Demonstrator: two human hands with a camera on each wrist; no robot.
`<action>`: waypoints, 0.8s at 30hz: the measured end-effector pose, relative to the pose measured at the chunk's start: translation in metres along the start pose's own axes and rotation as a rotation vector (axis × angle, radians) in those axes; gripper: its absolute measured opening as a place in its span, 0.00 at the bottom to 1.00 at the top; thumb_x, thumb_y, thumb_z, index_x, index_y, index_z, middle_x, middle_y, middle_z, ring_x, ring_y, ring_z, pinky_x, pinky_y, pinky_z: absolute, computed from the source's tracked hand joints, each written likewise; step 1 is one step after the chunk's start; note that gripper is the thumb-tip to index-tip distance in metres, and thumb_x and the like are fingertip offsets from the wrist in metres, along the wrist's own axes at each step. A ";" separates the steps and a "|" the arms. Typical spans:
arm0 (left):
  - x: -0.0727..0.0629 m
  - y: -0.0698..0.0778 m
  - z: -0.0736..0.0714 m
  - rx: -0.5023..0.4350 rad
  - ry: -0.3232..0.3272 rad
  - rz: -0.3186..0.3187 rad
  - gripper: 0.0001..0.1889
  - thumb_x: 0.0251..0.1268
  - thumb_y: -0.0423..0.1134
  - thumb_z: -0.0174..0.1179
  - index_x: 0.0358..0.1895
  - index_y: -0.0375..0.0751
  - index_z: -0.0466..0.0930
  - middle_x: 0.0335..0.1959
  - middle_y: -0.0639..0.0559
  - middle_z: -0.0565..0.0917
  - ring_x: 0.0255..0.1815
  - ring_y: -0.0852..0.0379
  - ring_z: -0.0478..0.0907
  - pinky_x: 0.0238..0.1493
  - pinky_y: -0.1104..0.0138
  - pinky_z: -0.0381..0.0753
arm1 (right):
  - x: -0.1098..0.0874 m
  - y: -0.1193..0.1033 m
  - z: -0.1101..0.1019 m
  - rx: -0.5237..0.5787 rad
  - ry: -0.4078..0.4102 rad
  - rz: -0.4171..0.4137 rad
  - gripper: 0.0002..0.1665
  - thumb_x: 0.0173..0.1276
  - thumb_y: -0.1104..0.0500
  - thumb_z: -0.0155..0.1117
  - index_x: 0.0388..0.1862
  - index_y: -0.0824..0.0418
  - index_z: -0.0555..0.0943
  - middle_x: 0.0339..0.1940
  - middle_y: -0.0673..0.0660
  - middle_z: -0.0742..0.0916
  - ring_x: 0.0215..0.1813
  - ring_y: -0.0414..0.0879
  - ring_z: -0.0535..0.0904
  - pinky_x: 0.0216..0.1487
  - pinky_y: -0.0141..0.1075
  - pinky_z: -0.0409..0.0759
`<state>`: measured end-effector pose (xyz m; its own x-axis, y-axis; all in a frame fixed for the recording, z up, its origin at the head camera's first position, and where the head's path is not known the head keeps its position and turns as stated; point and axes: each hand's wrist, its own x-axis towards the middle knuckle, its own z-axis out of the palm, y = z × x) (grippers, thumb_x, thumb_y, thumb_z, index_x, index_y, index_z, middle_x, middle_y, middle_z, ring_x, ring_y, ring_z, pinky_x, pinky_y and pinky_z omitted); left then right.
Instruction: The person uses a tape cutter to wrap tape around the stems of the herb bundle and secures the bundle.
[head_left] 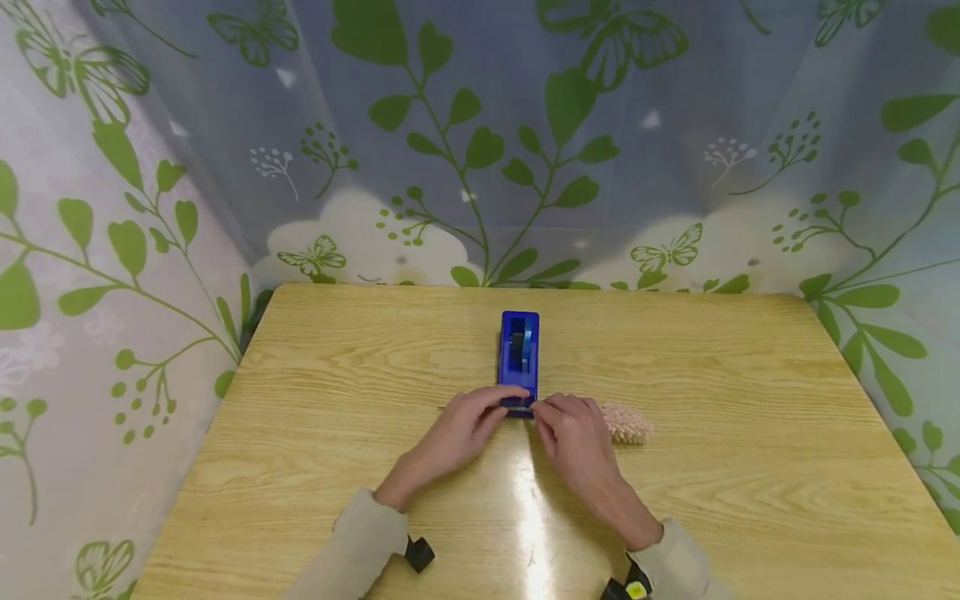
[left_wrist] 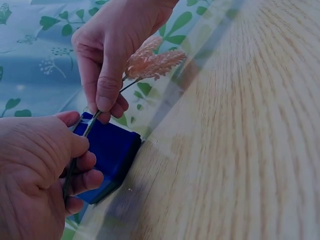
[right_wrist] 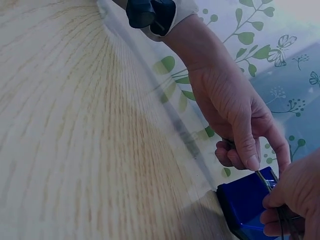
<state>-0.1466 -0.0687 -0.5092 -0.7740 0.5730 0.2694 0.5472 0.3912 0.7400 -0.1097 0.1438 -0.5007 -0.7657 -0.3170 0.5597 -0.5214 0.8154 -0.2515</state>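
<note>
A blue tape dispenser stands on the table, both hands at its near end. A thin dark stem of an artificial flower lies across that end. My left hand holds the stem between thumb and curled fingers, while its index finger reaches over the dispenser's edge. On the other side my right hand pinches the stem between thumb and fingers. The pale pink flower head sticks out to the right, past the right hand. A shiny clear strip, seemingly tape, shows by the stem at the dispenser's edge; fingers partly hide it.
The wood-grain table spreads out around the hands. Behind it and at its sides hangs a curtain with green leaves and butterflies. Dark devices are strapped at the wrists.
</note>
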 end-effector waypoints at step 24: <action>0.001 -0.007 -0.004 -0.134 -0.097 -0.040 0.25 0.83 0.30 0.51 0.73 0.59 0.74 0.66 0.59 0.82 0.23 0.64 0.64 0.35 0.68 0.75 | 0.000 0.000 0.001 -0.004 -0.015 -0.003 0.08 0.59 0.70 0.77 0.38 0.64 0.91 0.34 0.55 0.91 0.35 0.51 0.87 0.39 0.46 0.83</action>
<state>-0.1520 -0.0736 -0.5115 -0.7566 0.6280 0.1824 0.4642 0.3193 0.8262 -0.1099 0.1438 -0.5016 -0.7697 -0.3265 0.5486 -0.5222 0.8163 -0.2469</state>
